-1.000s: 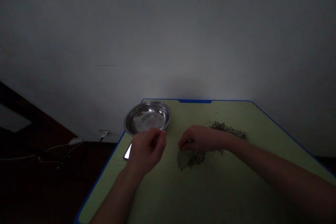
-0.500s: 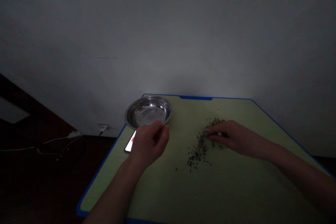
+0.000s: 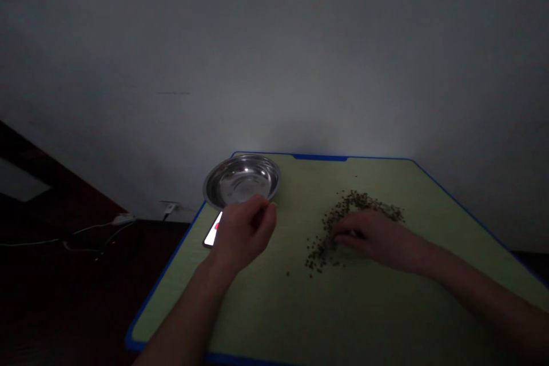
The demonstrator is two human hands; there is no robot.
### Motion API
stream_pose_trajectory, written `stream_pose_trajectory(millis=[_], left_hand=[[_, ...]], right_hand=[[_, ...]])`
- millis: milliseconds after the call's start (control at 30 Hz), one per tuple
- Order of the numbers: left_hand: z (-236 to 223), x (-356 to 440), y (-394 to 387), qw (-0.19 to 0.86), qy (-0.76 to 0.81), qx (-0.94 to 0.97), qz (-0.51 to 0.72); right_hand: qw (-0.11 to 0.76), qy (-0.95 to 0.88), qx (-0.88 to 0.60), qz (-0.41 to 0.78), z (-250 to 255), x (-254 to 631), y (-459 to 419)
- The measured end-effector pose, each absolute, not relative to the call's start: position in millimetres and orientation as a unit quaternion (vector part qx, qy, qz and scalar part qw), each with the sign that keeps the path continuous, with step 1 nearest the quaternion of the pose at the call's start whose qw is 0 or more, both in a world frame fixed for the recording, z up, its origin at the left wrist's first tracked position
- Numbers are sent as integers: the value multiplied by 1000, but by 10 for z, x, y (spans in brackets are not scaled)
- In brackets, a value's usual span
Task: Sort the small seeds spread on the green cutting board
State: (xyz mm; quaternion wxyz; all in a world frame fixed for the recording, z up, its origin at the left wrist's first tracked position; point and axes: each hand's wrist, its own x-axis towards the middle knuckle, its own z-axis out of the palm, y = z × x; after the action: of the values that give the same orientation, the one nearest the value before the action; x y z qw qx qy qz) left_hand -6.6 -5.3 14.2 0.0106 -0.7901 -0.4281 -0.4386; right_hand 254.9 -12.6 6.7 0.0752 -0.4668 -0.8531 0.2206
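Note:
The scene is dim. My left hand (image 3: 242, 234) hovers just in front of a shiny steel bowl (image 3: 241, 179) at the table's far left corner, its fingers curled in a loose pinch; what they hold, if anything, is too small to see. My right hand (image 3: 377, 237) lies flat, fingers stretched out, on a scattered pile of small dark seeds or grains (image 3: 343, 223) spread over the green table (image 3: 300, 309).
A phone with a lit screen (image 3: 211, 233) lies at the table's left edge, partly hidden by my left hand. The table has a blue rim and stands against a pale wall. Cables and a plug (image 3: 120, 220) lie on the dark floor at left.
My right hand swept from the middle of the table to the right, spreading the seeds out, then drew slightly back toward me over them. My left hand stayed by the bowl.

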Motion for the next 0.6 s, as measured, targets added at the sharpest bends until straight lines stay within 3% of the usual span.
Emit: stream_pose_trajectory(millis=[333, 600], left_hand=[[137, -64, -51, 6, -428, -790, -439], [152, -41, -62, -6, -423, -795, -434]], right_hand=[[90, -828, -535, 138, -54, 2536, -60], [97, -815, -529, 215, 1, 2871, -196]])
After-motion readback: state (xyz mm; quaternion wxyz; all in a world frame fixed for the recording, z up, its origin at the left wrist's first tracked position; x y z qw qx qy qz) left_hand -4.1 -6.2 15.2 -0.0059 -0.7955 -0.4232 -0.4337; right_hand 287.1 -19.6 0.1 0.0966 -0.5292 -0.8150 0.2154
